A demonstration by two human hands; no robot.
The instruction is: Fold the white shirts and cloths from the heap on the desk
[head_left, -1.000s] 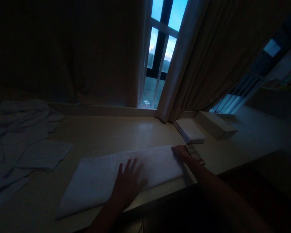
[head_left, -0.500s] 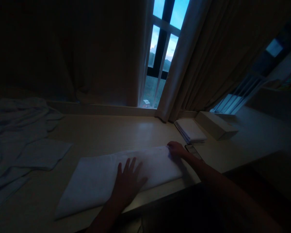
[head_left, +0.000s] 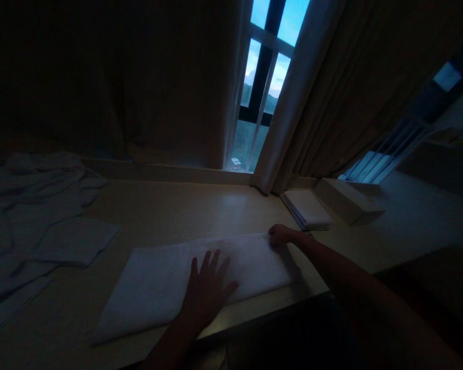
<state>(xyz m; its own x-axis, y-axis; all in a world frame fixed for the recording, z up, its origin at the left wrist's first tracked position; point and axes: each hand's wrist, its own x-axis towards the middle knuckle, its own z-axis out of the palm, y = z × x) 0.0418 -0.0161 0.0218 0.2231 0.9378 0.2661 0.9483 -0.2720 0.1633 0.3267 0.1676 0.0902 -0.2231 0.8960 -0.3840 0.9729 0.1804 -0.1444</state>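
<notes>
A long, folded white cloth (head_left: 150, 285) lies flat on the light wooden tabletop, near its front edge. My left hand (head_left: 206, 290) rests palm down on the cloth's middle, fingers spread. At the cloth's far right corner, my right hand (head_left: 280, 235) has its fingers closed on the edge. The underside of that grip is hidden, and the picture is dim.
Loose white cloths (head_left: 61, 205) lie in a rumpled heap on the left. Beyond my right hand are a stack of folded white cloths (head_left: 307, 206) and a pale box (head_left: 349, 201). Curtains (head_left: 312, 103) hang around the window (head_left: 256, 108) behind the table.
The view has shifted slightly, so most things appear a little further right. My right forearm now covers most of the phone. Both hands keep nearly the same places on the cloth.
</notes>
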